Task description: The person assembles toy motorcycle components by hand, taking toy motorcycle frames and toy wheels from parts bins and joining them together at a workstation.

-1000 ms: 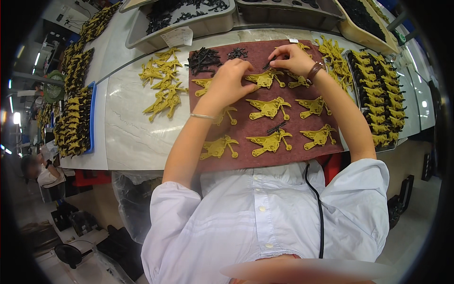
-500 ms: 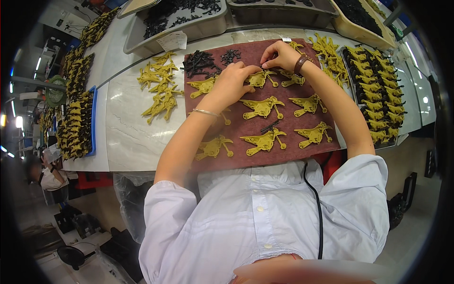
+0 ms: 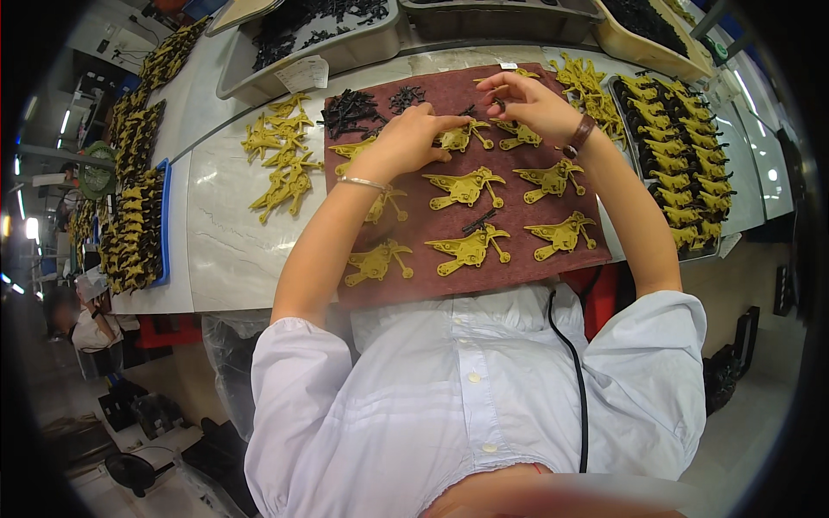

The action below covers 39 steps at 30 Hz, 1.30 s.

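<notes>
A maroon mat point(image 3: 414, 287) lies on the white table with several yellow plastic bird-shaped parts point(image 3: 466, 186) laid out in rows. My left hand point(image 3: 404, 140) presses down on a yellow part point(image 3: 467, 136) in the far row. My right hand point(image 3: 528, 104), with a brown strap at the wrist, hovers just beyond it, its fingertips pinched on a small black piece point(image 3: 498, 100). A heap of small black pieces point(image 3: 350, 110) sits at the mat's far left corner.
A loose pile of yellow parts point(image 3: 281, 160) lies left of the mat. A tray of assembled yellow parts point(image 3: 682, 164) stands at the right, a blue-edged one point(image 3: 138, 224) at the far left. Grey bins point(image 3: 345, 52) line the back. Another person point(image 3: 82, 319) is at lower left.
Both hands stay over the far row of the mat. My right hand's fingers have drawn together near the yellow part under my left hand.
</notes>
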{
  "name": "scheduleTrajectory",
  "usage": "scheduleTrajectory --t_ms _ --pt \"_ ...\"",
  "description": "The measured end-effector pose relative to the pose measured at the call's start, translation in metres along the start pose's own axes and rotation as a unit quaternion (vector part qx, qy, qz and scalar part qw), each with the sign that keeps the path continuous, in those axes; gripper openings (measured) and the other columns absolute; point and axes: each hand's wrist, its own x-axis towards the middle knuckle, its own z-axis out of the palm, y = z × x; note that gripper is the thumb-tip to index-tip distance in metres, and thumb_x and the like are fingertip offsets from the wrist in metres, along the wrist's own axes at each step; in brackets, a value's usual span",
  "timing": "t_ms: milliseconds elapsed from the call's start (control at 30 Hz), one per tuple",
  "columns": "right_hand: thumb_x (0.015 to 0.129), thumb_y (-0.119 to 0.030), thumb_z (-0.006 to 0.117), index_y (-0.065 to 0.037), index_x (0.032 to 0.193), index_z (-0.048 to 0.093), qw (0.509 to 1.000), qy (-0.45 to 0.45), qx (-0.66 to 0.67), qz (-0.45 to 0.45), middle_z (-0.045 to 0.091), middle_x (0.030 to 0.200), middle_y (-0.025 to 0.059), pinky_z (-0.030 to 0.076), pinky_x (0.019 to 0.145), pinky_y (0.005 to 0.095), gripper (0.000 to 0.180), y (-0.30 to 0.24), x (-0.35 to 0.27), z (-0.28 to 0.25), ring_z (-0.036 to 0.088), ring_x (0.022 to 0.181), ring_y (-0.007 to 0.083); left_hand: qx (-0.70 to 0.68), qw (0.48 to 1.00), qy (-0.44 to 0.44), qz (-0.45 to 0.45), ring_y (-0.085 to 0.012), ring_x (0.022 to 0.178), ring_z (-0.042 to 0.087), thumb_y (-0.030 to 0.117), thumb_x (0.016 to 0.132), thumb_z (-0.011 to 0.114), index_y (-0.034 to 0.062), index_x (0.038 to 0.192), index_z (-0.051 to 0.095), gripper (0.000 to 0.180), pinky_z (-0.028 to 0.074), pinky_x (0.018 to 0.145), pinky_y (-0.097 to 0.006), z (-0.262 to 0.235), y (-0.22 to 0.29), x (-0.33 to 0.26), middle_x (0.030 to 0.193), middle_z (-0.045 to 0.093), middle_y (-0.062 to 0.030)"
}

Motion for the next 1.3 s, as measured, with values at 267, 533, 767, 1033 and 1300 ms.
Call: scheduleTrajectory --t_ms 267,533,767,1033,1300 --pt "0.08 -0.007 0.071 0.002 0.096 0.07 0.997 0.013 -0.016 -0.077 0.069 0.093 0.0062 0.052 0.079 0.0261 0.018 0.005 -0.032 0.015 0.065 0.087 0.013 0.022 0.979 0.191 0.075 -0.029 0.093 0.06 0.019 0.071 0.077 0.0126 0.119 0.06 0.051 0.05 0.08 -0.04 0.002 0.029 -0.038 0.099 0.059 -0.0115" --pt "0.081 -0.009 0.073 0.002 0.094 0.068 0.998 0.048 0.019 -0.034 0.07 0.086 0.0053 0.051 0.066 0.0216 0.018 0.013 -0.037 0.039 0.064 0.073 0.0093 -0.137 0.979 0.115 0.098 -0.0332 0.093 0.06 0.009 0.067 0.075 0.0033 0.101 0.061 0.037 0.05 0.079 -0.041 0.03 0.037 -0.054 0.097 0.062 -0.0135" --pt "0.082 -0.004 0.068 0.0 0.09 0.069 0.983 -0.006 -0.183 0.016 0.068 0.08 0.0037 0.049 0.061 0.0223 0.009 0.013 -0.034 0.035 0.062 0.07 0.0084 -0.16 0.975 0.117 0.096 -0.0312 0.093 0.059 0.002 0.068 0.074 0.0074 0.113 0.062 0.047 0.05 0.08 -0.04 0.027 0.041 -0.054 0.098 0.061 -0.0126" --pt "0.079 -0.004 0.069 -0.003 0.085 0.07 0.975 -0.018 -0.214 -0.06 0.068 0.073 0.0054 0.049 0.056 0.0254 0.006 0.023 -0.023 0.03 0.062 0.065 0.0099 -0.063 0.987 0.089 0.118 -0.0272 0.09 0.057 0.003 0.068 0.074 0.0135 0.126 0.059 0.06 0.05 0.076 -0.038 0.036 0.032 -0.044 0.092 0.055 -0.0095" --pt "0.079 -0.001 0.067 0.0 0.087 0.067 0.976 -0.023 -0.215 -0.027 0.066 0.075 0.0035 0.049 0.064 0.0264 0.008 0.024 -0.023 0.03 0.06 0.069 0.0106 -0.063 0.988 0.068 0.123 -0.0326 0.09 0.059 0.01 0.08 0.061 0.013 0.122 0.061 0.042 0.05 0.076 -0.039 0.03 0.036 -0.045 0.098 0.057 -0.0153"
